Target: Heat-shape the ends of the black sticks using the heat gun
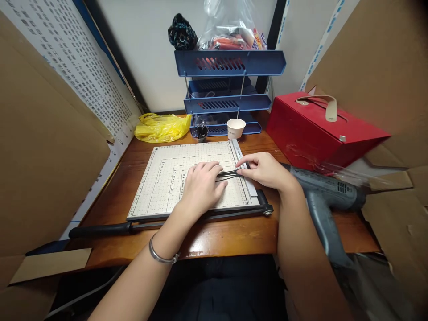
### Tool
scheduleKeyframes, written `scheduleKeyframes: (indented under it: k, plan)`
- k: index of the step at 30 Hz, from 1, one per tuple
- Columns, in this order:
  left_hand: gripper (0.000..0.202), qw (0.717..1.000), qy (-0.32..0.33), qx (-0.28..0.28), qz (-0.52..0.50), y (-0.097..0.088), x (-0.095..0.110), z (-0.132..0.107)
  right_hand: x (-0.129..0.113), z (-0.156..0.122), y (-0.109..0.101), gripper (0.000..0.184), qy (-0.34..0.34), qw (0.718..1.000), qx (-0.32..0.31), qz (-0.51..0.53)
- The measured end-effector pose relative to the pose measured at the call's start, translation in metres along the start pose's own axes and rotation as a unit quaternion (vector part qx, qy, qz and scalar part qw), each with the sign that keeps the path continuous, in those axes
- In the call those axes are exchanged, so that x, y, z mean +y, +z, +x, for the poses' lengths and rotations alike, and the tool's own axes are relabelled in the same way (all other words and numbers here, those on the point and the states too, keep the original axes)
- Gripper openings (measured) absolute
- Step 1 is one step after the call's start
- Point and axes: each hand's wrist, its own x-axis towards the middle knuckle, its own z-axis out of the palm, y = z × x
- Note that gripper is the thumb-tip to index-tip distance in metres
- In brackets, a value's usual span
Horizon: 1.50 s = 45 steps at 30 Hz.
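Head view: black strips (pixel 229 174) lie left-to-right, gripped by left hand (pixel 202 186), pinched by fingers (pixel 246 166) of right hand (pixel 266 171).

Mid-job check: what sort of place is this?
Likely a small desk workstation screened by cardboard: a paper trimmer on the wooden desk, blue stacked letter trays at the back, and a heat gun at the right.

Count from the desk: one paper cutter (pixel 167 178), one paper cup (pixel 236 128), one red box (pixel 321 133), one heat gun (pixel 324 196), one yellow bag (pixel 162 127), one clear bag (pixel 230 31). Three blue trays (pixel 230 62) stacked. Two hands, left hand (pixel 202 187) and right hand (pixel 267 171), one bracelet (pixel 162 256). The black strips (pixel 229 174) are too thin to count.
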Motion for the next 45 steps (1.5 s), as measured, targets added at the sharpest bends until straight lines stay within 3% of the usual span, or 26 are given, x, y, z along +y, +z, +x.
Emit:
scheduleKeyframes:
  k: [4,12,19,30,45]
  plan:
    - [0.026,1.0,0.002,-0.009,-0.016,-0.003,-0.006,-0.001,-0.004,0.001,0.001,0.016,-0.003,0.998,-0.059,-0.012]
    - [0.034,0.998,0.01,-0.024,-0.054,-0.008,-0.019,-0.004,0.001,0.003,0.002,0.018,-0.008,0.998,-0.061,-0.03]
    - [0.013,0.998,0.038,-0.03,-0.045,-0.011,-0.006,-0.002,-0.002,0.001,0.0,0.017,0.012,0.998,-0.061,-0.022]
    - [0.022,0.997,0.041,-0.069,0.011,-0.003,0.002,0.014,-0.001,0.003,0.001,0.018,0.003,0.997,-0.061,-0.04]
    - [0.025,0.994,0.08,-0.077,0.009,0.008,0.009,0.03,-0.001,0.003,0.0,0.015,0.014,0.997,-0.05,-0.049]
